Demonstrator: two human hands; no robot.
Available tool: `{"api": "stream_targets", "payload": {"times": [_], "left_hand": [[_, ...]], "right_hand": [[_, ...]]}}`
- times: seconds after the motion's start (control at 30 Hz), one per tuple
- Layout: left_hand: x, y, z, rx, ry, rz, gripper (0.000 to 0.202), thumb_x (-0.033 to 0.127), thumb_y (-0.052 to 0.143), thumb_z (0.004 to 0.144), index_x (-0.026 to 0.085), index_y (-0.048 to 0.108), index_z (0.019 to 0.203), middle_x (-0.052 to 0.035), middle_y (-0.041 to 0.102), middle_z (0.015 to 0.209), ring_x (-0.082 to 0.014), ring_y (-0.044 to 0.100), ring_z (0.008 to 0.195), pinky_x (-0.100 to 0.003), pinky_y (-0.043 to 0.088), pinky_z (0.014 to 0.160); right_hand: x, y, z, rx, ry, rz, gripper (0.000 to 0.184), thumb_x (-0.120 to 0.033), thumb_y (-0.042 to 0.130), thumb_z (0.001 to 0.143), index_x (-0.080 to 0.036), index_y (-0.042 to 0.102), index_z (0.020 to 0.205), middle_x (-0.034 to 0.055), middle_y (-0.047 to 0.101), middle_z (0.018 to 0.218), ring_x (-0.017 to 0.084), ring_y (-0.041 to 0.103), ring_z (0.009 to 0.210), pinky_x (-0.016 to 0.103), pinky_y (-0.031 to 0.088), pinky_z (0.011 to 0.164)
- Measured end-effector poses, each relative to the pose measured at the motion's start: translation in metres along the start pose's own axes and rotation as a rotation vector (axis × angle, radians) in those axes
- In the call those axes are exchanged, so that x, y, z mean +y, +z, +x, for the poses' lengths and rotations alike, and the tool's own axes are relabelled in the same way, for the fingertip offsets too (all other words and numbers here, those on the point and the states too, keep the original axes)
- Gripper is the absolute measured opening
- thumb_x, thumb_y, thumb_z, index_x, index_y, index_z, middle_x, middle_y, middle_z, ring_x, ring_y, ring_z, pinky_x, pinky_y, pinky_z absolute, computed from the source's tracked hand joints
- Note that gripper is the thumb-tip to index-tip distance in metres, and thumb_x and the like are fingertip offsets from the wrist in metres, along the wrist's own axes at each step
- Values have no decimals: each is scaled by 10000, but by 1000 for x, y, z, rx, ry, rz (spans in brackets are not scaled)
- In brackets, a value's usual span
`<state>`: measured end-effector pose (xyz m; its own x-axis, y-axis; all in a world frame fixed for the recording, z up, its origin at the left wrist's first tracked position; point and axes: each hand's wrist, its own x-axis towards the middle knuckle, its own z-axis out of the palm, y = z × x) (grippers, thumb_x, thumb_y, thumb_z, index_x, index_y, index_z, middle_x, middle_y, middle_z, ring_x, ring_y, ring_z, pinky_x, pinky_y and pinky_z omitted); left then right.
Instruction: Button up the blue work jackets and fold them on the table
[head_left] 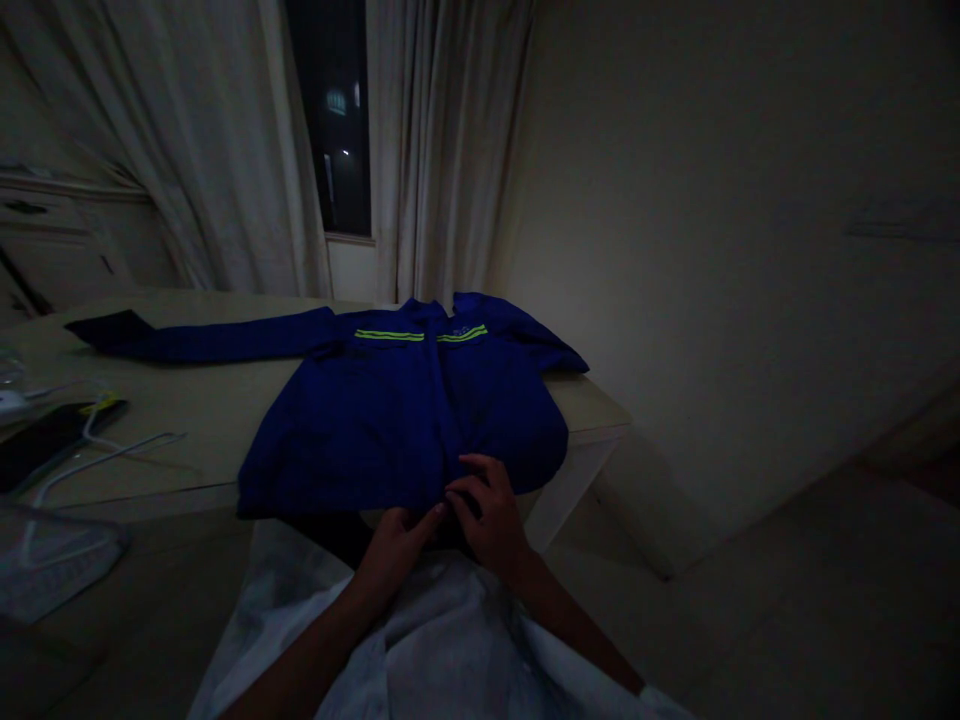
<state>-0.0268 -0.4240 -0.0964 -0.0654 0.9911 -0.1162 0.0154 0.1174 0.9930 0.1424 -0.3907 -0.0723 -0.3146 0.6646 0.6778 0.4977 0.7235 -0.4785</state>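
A dark blue jacket [352, 425] with yellow-green striped bands across the chest lies front up on the table. Its collar points away from me, and one sleeve stretches out to the left. The other sleeve bends down past the table's right side. At the near hem, my left hand [401, 545] is closed on the cloth beside the front placket, thumb on top and the other fingers partly hidden under the edge. Just right of it, my right hand [491, 515] hovers at or touches the placket's lower end, its fingers curved and apart.
The pale table [180, 390] has its right corner near a plain wall [712, 250]. On its left are a white wire hanger [112, 455] and a dark flat item [52, 440]. Curtains [450, 150] hang behind around a dark window [337, 120]. A cabinet [60, 230] stands far left.
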Motion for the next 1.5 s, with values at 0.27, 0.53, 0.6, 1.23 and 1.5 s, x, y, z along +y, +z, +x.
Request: {"api": "stream_targets", "payload": {"times": [0.27, 0.53, 0.6, 1.23, 1.5], "left_hand": [[10, -4, -5, -1, 136, 87, 452, 580, 720, 762, 137, 762, 838, -48, 696, 750, -210, 586, 730, -272, 412, 611], [-1, -4, -4, -47, 33, 59, 629, 764, 689, 708, 138, 699, 654, -42, 617, 639, -173, 513, 639, -276, 379, 588], [-4, -3, -1, -8, 11, 38, 649, 781, 689, 701, 134, 704, 659, -47, 626, 643, -174, 517, 634, -278, 387, 586], [-1, -5, -1, -47, 88, 27, 529, 654, 733, 730, 135, 797, 809, -93, 757, 779, -235, 649, 735, -300, 474, 664], [-8, -2, 3, 38, 50, 65, 587, 722, 729, 696, 136, 772, 706, -51, 667, 627, -187, 555, 603, -277, 404, 578]], "right_hand": [[-1, -1, 12, -29, 132, 36, 112, -137, 754, 897, -245, 756, 929, 88, 626, 1294, 274, 585, 1223, 486, 471, 1086], [2, -8, 13, -52, 182, 192, 61, -174, 729, 922, -233, 737, 910, 60, 709, 1089, 221, 671, 1075, 399, 510, 1005], [2, -8, 12, -65, 162, 187, 44, -194, 724, 931, -234, 736, 916, 57, 717, 1073, 218, 676, 1063, 390, 514, 987], [2, 2, 10, -18, 177, 141, 90, -142, 698, 930, -230, 713, 923, 52, 669, 1063, 214, 653, 1055, 372, 500, 978], [7, -15, 13, -249, -11, -24, 58, -184, 737, 947, -230, 701, 940, 28, 727, 978, 209, 660, 960, 369, 458, 874]]}}
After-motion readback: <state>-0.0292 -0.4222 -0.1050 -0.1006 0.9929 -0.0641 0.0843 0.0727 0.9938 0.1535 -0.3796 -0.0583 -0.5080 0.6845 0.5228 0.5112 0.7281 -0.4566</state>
